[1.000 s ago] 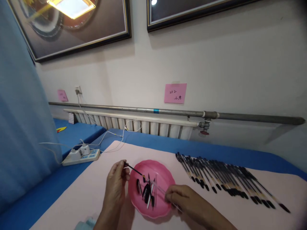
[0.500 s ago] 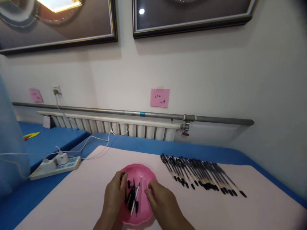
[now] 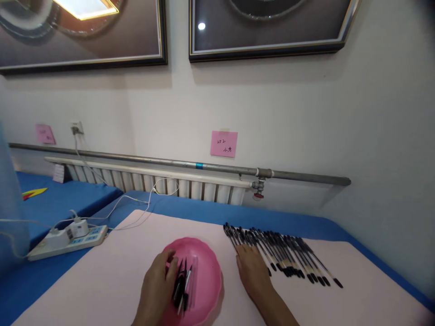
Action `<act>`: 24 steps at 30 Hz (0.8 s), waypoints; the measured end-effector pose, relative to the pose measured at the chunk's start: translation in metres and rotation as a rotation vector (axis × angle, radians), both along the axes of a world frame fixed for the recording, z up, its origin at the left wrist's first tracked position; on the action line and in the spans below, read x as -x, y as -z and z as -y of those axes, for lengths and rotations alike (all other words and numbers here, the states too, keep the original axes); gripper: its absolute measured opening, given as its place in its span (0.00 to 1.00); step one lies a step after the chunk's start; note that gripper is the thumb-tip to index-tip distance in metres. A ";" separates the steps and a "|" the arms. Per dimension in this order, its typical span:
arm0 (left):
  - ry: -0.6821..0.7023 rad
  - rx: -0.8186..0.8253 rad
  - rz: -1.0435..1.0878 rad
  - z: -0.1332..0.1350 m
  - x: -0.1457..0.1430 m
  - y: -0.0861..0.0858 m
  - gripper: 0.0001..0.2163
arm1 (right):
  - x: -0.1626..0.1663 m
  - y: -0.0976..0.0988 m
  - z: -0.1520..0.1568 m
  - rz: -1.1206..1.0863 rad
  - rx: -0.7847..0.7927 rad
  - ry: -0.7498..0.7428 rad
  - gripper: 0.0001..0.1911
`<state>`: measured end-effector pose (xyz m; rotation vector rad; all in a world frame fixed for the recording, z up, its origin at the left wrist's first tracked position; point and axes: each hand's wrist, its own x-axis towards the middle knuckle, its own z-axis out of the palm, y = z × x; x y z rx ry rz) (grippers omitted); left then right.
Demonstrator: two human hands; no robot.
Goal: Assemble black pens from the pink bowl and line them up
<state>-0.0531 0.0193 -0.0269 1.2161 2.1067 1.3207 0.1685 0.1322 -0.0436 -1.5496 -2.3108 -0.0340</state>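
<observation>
A round pink bowl with a wavy rim stands on the pale pink sheet. Inside lie several black and white pen-like pieces and a clear strip. My left hand is at the bowl's left side, thumb and forefinger apart beside the pieces; its other fingers are hidden. To the right, a row of black-capped pens lies side by side, slanting. My right hand is on the left end of this row, its fingers bent close together over the pens; their tips are hard to see.
A power strip with white plugs lies on the blue tabletop at left, its white cables running back. A radiator, a metal pipe and a valve line the wall. A pink note hangs above.
My right hand has left the bowl and moved right onto the pens. My left hand stays at the bowl, where the pieces now lie closer together. The view has shifted slightly.
</observation>
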 end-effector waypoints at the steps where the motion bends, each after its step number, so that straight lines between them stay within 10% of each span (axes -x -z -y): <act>1: -0.002 -0.008 0.007 0.000 0.000 0.001 0.14 | 0.002 -0.001 0.000 0.010 0.000 0.011 0.14; 14: 0.051 -0.044 0.175 0.005 -0.012 -0.010 0.13 | 0.003 -0.025 0.012 -0.289 0.256 0.072 0.12; 24: 0.263 -0.202 0.990 0.003 -0.016 -0.018 0.17 | 0.038 -0.067 0.064 -0.721 1.005 -0.305 0.05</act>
